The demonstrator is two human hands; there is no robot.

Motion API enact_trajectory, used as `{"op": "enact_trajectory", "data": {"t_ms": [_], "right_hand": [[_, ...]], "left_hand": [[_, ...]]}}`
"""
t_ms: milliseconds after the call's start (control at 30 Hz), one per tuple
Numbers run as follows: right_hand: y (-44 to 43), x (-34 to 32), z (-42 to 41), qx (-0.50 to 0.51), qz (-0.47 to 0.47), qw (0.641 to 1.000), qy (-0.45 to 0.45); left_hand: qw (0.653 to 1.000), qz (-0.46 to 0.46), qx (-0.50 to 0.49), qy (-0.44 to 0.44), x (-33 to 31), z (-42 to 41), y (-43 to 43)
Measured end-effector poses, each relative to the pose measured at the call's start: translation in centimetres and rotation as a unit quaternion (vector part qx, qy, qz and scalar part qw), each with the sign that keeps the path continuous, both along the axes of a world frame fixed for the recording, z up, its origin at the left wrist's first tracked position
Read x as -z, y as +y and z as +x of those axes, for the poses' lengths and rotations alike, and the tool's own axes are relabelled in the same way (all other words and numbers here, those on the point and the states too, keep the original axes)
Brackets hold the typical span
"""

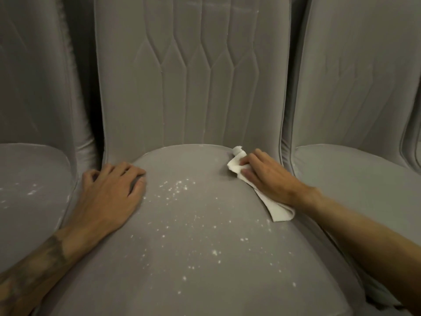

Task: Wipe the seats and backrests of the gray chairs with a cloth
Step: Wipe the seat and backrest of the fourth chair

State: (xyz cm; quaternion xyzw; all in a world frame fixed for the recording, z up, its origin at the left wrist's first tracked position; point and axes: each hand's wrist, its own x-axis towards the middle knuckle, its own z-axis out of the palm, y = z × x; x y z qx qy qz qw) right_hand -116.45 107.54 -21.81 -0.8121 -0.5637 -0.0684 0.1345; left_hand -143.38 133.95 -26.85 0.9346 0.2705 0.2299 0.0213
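- The white cloth (pixel 281 213) lies on the back right part of the middle chair's seat (pixel 205 281), near where the seat meets the backrest (pixel 193 87). One rolled end pokes out past the fingertips and a folded tail trails out under the wrist.
- The right hand (pixel 268 179) presses the cloth down with flat, fairly straight fingers. This grip is a push, not a pinch.
- The left hand (pixel 114 190) rests spread on the seat's left edge, holding nothing, and seems to brace the chair.
- Risk: white specks (pixel 177 188) are scattered over the middle and front of the seat. A sweep toward the front could push them off the rim, and a sideways one could send them onto a neighbouring seat.
- Risk: the cloth is pinned only by pressure, so a fast stroke on the plush fabric could bunch it or let it slip from under the palm.
- Risk: the crease at the backrest may trap crumbs that a flat pass rides over.
- Room: the seat is open between the hands. The left chair seat (pixel 29 190), which is also speckled, and the right chair seat (pixel 353 179) sit just beside it. A dark gap (pixel 95 142) runs along the left side.
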Motion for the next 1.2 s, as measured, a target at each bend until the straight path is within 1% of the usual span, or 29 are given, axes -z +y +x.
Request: {"op": "enact_trajectory", "data": {"t_ms": [100,167,233,367,400,433,500,533,600,667,800,833,867,933,1000,1067,1167,1200], "right_hand": [[-0.2,1.1,-2.0,-0.036,0.021,0.999,0.022],[-1.5,1.4,-2.9,-0.077,0.003,0.996,0.036],[-2.6,0.9,-2.2,-0.083,-0.020,0.996,0.039],[-2.9,0.3,-0.5,0.028,0.012,0.999,0.041],[-2.7,0.5,-1.2,0.037,0.020,0.998,0.041],[-2.5,0.9,-2.4,0.023,0.030,0.998,0.043],[-2.7,1.8,-5.0,-0.038,0.039,0.997,0.062],[-3.1,2.0,-5.9,-0.060,0.032,0.995,0.071],[-3.7,1.6,-6.1,-0.073,0.010,0.994,0.079],[-3.4,1.2,-4.5,-0.053,0.012,0.996,0.064],[-0.1,1.0,-2.2,0.070,0.026,0.996,0.050],[0.8,1.3,-2.7,0.069,0.031,0.996,0.050],[1.5,1.6,-3.5,0.044,0.039,0.997,0.055],[1.8,2.3,-5.1,-0.044,0.045,0.996,0.070],[1.1,2.0,-5.0,-0.088,0.021,0.993,0.076],[1.2,1.5,-2.9,-0.060,0.016,0.996,0.057],[3.1,1.0,0.1,0.066,0.014,0.996,0.049],[4.2,1.0,0.1,0.086,0.016,0.995,0.053]], "left_hand": [[1.000,-0.002,0.003,0.002,-0.2,0.0,-0.1],[1.000,0.001,-0.001,0.005,-0.2,0.0,-0.1],[1.000,-0.004,0.000,0.004,-0.1,0.0,-0.1],[1.000,-0.004,0.001,0.002,-0.1,-0.1,-0.1],[1.000,-0.005,0.002,0.004,-0.1,-0.1,-0.1],[1.000,-0.008,0.003,0.004,-0.1,-0.1,-0.1],[1.000,-0.011,0.004,0.002,-0.2,-0.1,-0.1],[1.000,-0.012,0.005,0.004,-0.2,-0.1,-0.1],[1.000,-0.013,0.005,0.008,-0.2,0.0,-0.1],[1.000,-0.010,-0.001,0.000,0.0,0.1,0.0],[1.000,-0.010,-0.005,0.002,0.1,0.2,0.1],[1.000,-0.010,-0.003,0.003,0.1,0.2,0.1],[1.000,-0.008,-0.002,0.002,0.1,0.2,0.1],[1.000,-0.006,-0.003,0.000,0.1,0.1,0.2],[1.000,-0.007,0.002,0.001,0.1,0.1,0.3],[1.000,-0.017,0.015,0.010,0.0,-0.1,0.7],[0.998,-0.038,0.041,0.015,-0.5,-0.6,1.2],[0.997,-0.048,0.054,0.012,-0.8,-0.9,1.5]]}}
